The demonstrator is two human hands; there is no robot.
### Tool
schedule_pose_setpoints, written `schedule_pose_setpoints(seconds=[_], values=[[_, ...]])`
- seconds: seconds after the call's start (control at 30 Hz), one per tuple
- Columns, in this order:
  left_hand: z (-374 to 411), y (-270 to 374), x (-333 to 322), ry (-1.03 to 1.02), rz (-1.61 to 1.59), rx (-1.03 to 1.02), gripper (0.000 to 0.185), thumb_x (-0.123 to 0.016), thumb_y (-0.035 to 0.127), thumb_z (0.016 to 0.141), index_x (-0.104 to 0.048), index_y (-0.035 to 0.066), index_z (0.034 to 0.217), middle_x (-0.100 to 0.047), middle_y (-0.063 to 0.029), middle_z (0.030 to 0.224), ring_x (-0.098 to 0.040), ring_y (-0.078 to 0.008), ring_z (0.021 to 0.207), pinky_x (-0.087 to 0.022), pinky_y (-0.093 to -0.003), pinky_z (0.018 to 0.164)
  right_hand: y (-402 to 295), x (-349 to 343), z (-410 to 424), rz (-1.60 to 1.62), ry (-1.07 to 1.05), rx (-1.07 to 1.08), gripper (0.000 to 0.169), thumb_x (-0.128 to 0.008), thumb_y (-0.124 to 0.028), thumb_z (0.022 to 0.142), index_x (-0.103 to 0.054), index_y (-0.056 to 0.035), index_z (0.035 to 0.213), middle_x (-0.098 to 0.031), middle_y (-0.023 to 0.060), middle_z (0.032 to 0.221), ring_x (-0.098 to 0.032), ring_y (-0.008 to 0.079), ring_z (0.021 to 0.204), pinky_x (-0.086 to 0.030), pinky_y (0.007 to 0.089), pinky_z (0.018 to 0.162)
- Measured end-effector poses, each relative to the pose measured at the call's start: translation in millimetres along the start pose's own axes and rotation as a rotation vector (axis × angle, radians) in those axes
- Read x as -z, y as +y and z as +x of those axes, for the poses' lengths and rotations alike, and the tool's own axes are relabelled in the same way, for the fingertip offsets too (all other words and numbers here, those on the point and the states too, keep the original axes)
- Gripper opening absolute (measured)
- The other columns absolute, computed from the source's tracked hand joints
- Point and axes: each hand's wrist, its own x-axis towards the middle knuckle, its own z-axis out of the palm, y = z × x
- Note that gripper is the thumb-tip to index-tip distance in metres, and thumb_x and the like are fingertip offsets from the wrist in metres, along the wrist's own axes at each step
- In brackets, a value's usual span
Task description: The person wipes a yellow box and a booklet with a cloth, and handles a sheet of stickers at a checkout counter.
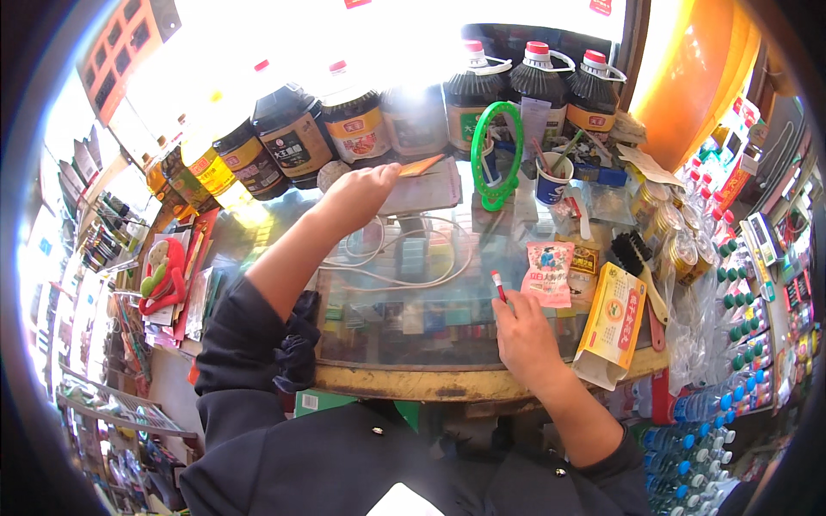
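Observation:
My left hand (358,200) reaches across the glass-topped counter (361,329), its fingers pinching the near end of a flat orange booklet or card (423,165). Under that lies a stack of papers or a notebook (429,188). Near the front of the counter, my right hand (530,338) holds a slim red pencil or pen (497,284) with a whitish upper end, mostly hidden by the fingers. Just beyond the right hand is a pink soap packet (547,274). A yellow carton (613,322) with an open flap lies to its right.
A white cable (413,284) loops over the glass. Behind it stand a green-framed mirror (478,161), a paper cup of pens (553,184) and large dark bottles (293,138). A black-bristled brush (632,251) lies at right, a red plush toy (169,274) at left.

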Motion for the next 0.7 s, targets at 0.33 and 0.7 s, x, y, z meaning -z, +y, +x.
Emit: schedule_pose_setpoints(seconds=[0.33,0.7], values=[[-116.1,127.0,75.5,0.123,-0.180,0.000,0.047,-0.052,0.007,0.081,-0.043,-0.009,0.124,-0.058,-0.0237,0.119,-0.061,-0.0317,0.106,-0.050,-0.0381,0.090,-90.4,24.0,3.8,1.126,-0.118,-0.274,0.063,-0.067,-0.020,0.087,-0.034,0.0047,0.135,-0.047,0.0215,0.129,-0.051,0.0287,0.114,-0.039,0.0358,0.101],[-189.2,189.3,76.5,0.022,-0.699,0.223,0.038,-0.053,0.001,0.079,-0.057,0.001,0.117,-0.064,-0.0182,0.106,-0.062,-0.0348,0.098,-0.052,-0.0402,0.082,-116.6,-15.3,-26.4,1.943,-0.224,-0.394,0.044,-0.058,-0.024,0.095,-0.041,-0.0028,0.130,-0.055,0.0089,0.121,-0.057,0.0188,0.107,-0.051,0.0357,0.090]])
